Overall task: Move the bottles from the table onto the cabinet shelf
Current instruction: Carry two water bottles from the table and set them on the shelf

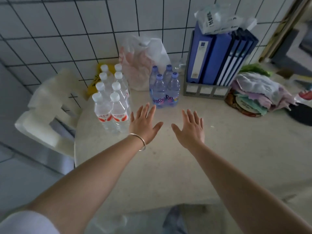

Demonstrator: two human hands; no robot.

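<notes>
Several clear water bottles with white caps and red labels [111, 102] stand in two rows at the table's left edge. A wrapped pack of purple-capped bottles [164, 88] stands just right of them, further back. My left hand [143, 123], with a bracelet on the wrist, hovers flat with fingers spread beside the nearest red-label bottles. My right hand [190, 128] is stretched out the same way over the bare table top [168, 162], in front of the purple pack. Neither hand holds anything. No cabinet shelf is in view.
A grey file rack with blue binders [219, 61] stands at the back right, with a plastic bag on top. A white and pink plastic bag [141, 63] leans on the tiled wall. A pile of cloths [256, 97] lies at right. A white plastic chair [49, 112] stands left of the table.
</notes>
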